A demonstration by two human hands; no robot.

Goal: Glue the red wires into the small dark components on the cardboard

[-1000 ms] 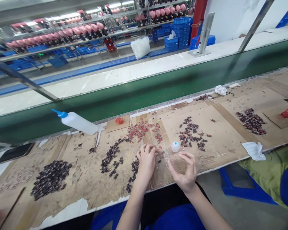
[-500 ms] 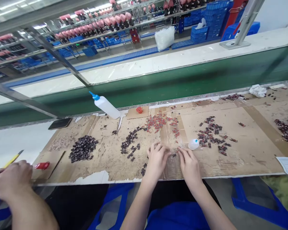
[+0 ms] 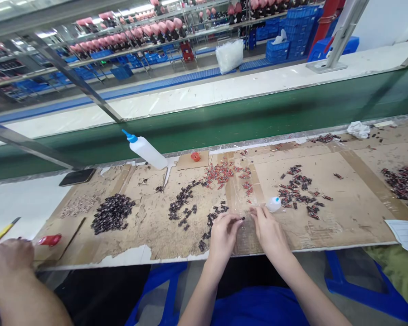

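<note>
My left hand (image 3: 223,234) is over the cardboard (image 3: 340,190), thumb and forefinger pinched on a small black part (image 3: 242,218). Close by on the right is my right hand (image 3: 268,228), its fingertips drawn together; whatever they hold is too small to make out. A small white squeeze bottle (image 3: 274,204) with a blue tip lies just beyond my right fingers. Loose black parts (image 3: 209,224) are scattered to the left of my left hand. Farther back lies a heap of small red parts (image 3: 219,174). Black-and-red pieces (image 3: 297,190) are spread right of the small bottle.
A large white bottle (image 3: 148,151) leans at the back beside a red cap (image 3: 195,156). To the left are a dense black pile (image 3: 112,213), a phone (image 3: 77,177), a yellow knife (image 3: 3,231) and a co-worker's hand (image 3: 12,258). A green barrier (image 3: 224,120) runs behind.
My left hand has turned, with the black part now at its fingertips and more black parts uncovered behind it. My right hand has shifted slightly. The co-worker's hand has moved left.
</note>
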